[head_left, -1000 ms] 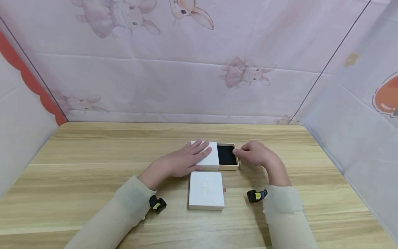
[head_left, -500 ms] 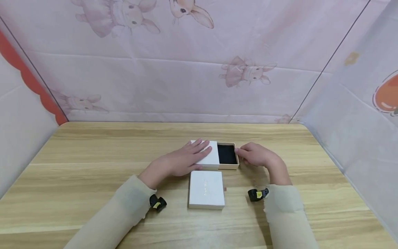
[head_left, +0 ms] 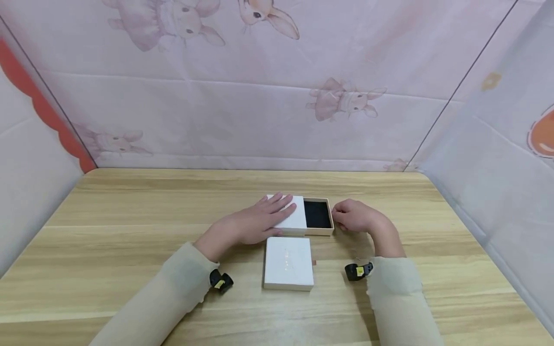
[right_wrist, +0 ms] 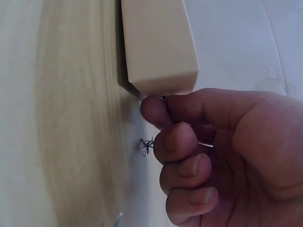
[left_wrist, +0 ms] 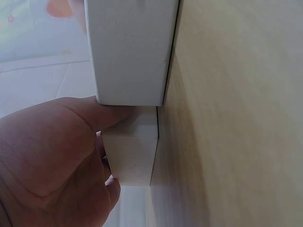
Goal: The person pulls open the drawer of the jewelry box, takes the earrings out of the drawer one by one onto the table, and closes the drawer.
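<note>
My left hand (head_left: 255,222) lies with spread fingers on the white sleeve of a slide-out box (head_left: 291,222), its thumb along the near side. From the sleeve's right end sticks out the cream drawer (head_left: 320,231), lined in black (head_left: 317,214). At the drawer's outer end is my right hand (head_left: 356,216), fingers curled, thumb and forefinger pressed together. In the right wrist view, a small star-shaped metal piece (right_wrist: 147,146) shows beside the curled fingers, and a dark glint sits between thumb and forefinger. How the piece is held is mostly hidden by the fingers.
A second white box (head_left: 288,263) with gold lettering lies shut just in front of the first; a brown tab (head_left: 314,263) pokes from its right side. Wood-grain table (head_left: 151,206) spreads around. A rabbit-print cloth (head_left: 242,120) stands behind.
My right thumb has drawn back from over the drawer's right wall to just outside it, and the fingers have closed together. The left hand and both boxes stay in place.
</note>
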Demonstrator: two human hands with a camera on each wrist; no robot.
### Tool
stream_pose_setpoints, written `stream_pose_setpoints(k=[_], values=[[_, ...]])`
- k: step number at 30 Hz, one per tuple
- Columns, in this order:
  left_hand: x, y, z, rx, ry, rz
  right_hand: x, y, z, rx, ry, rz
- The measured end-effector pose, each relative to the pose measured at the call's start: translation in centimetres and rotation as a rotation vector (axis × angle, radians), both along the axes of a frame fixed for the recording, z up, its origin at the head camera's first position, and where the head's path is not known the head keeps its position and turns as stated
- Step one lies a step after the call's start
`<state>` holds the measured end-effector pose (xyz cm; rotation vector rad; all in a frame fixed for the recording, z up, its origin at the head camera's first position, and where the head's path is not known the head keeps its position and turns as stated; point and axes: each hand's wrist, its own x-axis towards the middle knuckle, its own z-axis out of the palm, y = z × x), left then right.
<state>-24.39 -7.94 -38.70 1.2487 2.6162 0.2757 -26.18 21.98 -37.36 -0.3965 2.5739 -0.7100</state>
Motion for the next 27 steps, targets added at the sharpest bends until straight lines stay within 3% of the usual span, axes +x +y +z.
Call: stream_pose_setpoints(k=[19,27], values=[[-0.03,0.14,-0.31,0.004,0.007,0.003,0.06,-0.58,-0.19,0.071,0.072,0.02],[0.01,0.13,-0.4,0.008,0.014,0.003,0.18,-0.92,-0.21,0.056,0.051,-0.041]])
